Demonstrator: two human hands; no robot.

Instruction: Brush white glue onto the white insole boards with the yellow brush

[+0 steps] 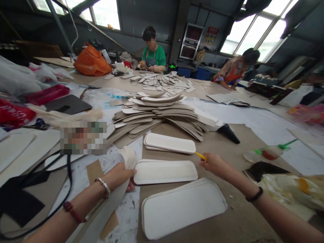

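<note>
Smooth and matt, card-like, on the white panels (165,172); metallic and polished on the bracelet (104,184); matt, papery on the brown sheet (243,222); glossy, plastic on the clear bag (101,96).

L arm (87,199) wears silver bangle (105,185), dk-red bracelet (72,212); R arm (274,206), blk band (256,195).

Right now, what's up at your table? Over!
Left grip at left end of middle stack. Right grip holding yellow stick. Big pile beyond, blocking neither grip.
</note>
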